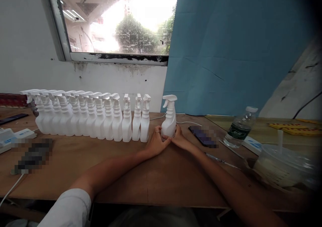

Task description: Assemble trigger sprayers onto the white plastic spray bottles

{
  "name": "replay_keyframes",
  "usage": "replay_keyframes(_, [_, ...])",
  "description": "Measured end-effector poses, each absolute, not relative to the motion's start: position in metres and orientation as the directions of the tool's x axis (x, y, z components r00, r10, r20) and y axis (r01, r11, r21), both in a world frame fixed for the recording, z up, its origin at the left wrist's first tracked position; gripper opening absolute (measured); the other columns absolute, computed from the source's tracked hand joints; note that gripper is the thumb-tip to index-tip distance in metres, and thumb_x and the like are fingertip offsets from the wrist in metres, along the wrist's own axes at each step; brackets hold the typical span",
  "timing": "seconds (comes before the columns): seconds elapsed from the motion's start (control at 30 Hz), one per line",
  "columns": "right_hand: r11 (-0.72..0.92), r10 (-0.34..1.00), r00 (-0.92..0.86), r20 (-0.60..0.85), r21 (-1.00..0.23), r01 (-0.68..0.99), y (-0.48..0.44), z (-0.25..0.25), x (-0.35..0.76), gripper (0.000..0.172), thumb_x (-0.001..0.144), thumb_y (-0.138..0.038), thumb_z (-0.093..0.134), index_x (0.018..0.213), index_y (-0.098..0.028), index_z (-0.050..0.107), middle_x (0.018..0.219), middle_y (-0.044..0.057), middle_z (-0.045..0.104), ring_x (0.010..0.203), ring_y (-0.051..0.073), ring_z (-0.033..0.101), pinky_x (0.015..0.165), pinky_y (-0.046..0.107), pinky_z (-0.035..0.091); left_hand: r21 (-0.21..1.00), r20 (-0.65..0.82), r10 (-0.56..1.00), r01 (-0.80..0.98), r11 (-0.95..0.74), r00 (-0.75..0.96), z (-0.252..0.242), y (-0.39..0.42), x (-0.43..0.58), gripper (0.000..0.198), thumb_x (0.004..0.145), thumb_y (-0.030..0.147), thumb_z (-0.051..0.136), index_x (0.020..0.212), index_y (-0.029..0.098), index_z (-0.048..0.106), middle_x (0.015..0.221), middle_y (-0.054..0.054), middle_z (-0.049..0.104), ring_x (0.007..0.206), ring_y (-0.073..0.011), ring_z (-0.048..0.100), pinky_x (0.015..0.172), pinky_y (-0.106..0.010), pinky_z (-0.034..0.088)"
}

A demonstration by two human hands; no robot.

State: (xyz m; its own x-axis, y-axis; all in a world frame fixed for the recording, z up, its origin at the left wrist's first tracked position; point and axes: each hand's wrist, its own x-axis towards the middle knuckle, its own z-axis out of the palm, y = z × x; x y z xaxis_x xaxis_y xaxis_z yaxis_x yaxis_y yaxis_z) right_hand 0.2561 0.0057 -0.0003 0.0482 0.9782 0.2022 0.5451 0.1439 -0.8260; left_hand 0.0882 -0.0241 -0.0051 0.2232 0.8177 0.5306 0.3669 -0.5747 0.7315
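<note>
A white spray bottle (pixel 169 119) stands upright on the brown table, its trigger head facing left. Around its base, on the left side, my left hand (pixel 158 140) is closed, with a ring on one finger. My right hand (pixel 178 138) grips the same base from the right, and the two hands meet in front of it. Just left of them, a long row of matching white spray bottles (pixel 108 119) stretches along the table. The bottle (pixel 145 123) at the row's right end is nearest to my left hand.
To the right lie a dark phone (pixel 202 136), a tilted clear water bottle (pixel 237 129), a lidded plastic cup with a straw (pixel 278 168) and a thin pen-like item (pixel 221 160). On the left are a power strip (pixel 23 133) and a blurred dark device (pixel 34 155) with a cable.
</note>
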Motion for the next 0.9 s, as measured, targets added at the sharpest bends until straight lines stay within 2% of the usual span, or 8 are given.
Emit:
replay_keyframes(0.1, [0.145,0.988,-0.030,0.151,-0.851,0.505,-0.008,0.011,0.268,0.101,0.062,-0.047,0.080,0.144,-0.023,0.026,0.132,0.016,0.056,0.115,0.031,0.059,0.093,0.042,0.050,0.773,0.505,0.824,0.289,-0.564,0.257,-0.006,-0.024,0.089,0.068,0.082,0.039,0.068,0.132,0.018,0.028,0.132,-0.018,0.051,0.119,-0.0252,0.055,0.098,-0.039,0.045])
replay_keyframes(0.17, [0.148,0.989,-0.075,0.128,-0.864,0.481,-0.017,0.025,0.278,0.085,0.067,-0.054,0.075,0.137,-0.018,0.040,0.119,0.015,0.064,0.108,0.030,0.063,0.091,0.041,0.051,0.796,0.483,0.833,0.262,-0.546,0.269,-0.005,-0.023,0.089,0.069,0.083,0.038,0.068,0.135,0.018,0.028,0.135,-0.017,0.051,0.119,-0.0251,0.056,0.099,-0.039,0.045])
replay_keyframes(0.23, [0.153,0.988,-0.091,0.125,-0.872,0.465,-0.023,0.039,0.286,0.063,0.075,-0.062,0.063,0.119,-0.018,0.058,0.111,0.014,0.068,0.103,0.030,0.065,0.091,0.042,0.050,0.812,0.454,0.847,0.265,-0.521,0.275,-0.005,-0.021,0.088,0.068,0.082,0.036,0.068,0.136,0.016,0.032,0.134,-0.017,0.054,0.118,-0.0265,0.056,0.098,-0.040,0.046])
replay_keyframes(0.3, [0.189,0.982,-0.058,0.182,-0.879,0.437,-0.027,0.053,0.290,0.055,0.079,-0.068,0.054,0.100,-0.018,0.067,0.105,0.013,0.071,0.098,0.031,0.067,0.089,0.045,0.050,0.819,0.421,0.859,0.286,-0.498,0.292,-0.003,-0.020,0.087,0.064,0.080,0.035,0.070,0.133,0.015,0.041,0.128,-0.016,0.059,0.116,-0.0290,0.058,0.097,-0.042,0.047])
replay_keyframes(0.47, [0.419,0.890,0.046,0.453,-0.854,0.309,-0.028,0.086,0.277,0.054,0.071,-0.063,0.068,0.108,-0.024,0.062,0.119,0.007,0.066,0.107,0.026,0.062,0.091,0.038,0.049,0.812,0.369,0.865,0.336,-0.478,0.340,0.001,-0.025,0.085,0.059,0.075,0.039,0.073,0.127,0.018,0.056,0.114,-0.011,0.067,0.106,-0.0319,0.063,0.091,-0.043,0.050])
replay_keyframes(0.57, [0.565,0.801,0.116,0.588,-0.805,0.181,-0.031,0.103,0.259,0.052,0.064,-0.053,0.079,0.101,-0.023,0.060,0.106,0.005,0.068,0.097,0.023,0.064,0.082,0.033,0.051,0.815,0.360,0.863,0.332,-0.476,0.353,0.002,-0.030,0.085,0.063,0.073,0.042,0.074,0.128,0.018,0.056,0.109,-0.012,0.069,0.103,-0.0337,0.063,0.088,-0.044,0.050])
replay_keyframes(0.73, [0.602,0.724,0.329,0.606,-0.788,0.129,-0.038,0.111,0.236,0.047,0.054,-0.042,0.087,0.084,-0.021,0.058,0.085,0.002,0.068,0.082,0.020,0.065,0.073,0.032,0.051,0.866,0.355,0.845,0.201,-0.459,0.401,-0.003,-0.024,0.085,0.068,0.070,0.038,0.079,0.131,0.019,0.053,0.117,-0.011,0.067,0.109,-0.0315,0.061,0.093,-0.043,0.048])
replay_keyframes(0.9, [0.628,0.720,0.346,0.602,-0.777,0.046,-0.040,0.104,0.245,0.041,0.057,-0.042,0.085,0.083,-0.019,0.063,0.084,0.003,0.069,0.080,0.020,0.065,0.074,0.032,0.051,0.933,0.321,0.826,-0.002,-0.361,0.464,-0.011,-0.008,0.087,0.060,0.073,0.032,0.078,0.124,0.011,0.052,0.122,-0.015,0.064,0.112,-0.0280,0.061,0.095,-0.041,0.049])
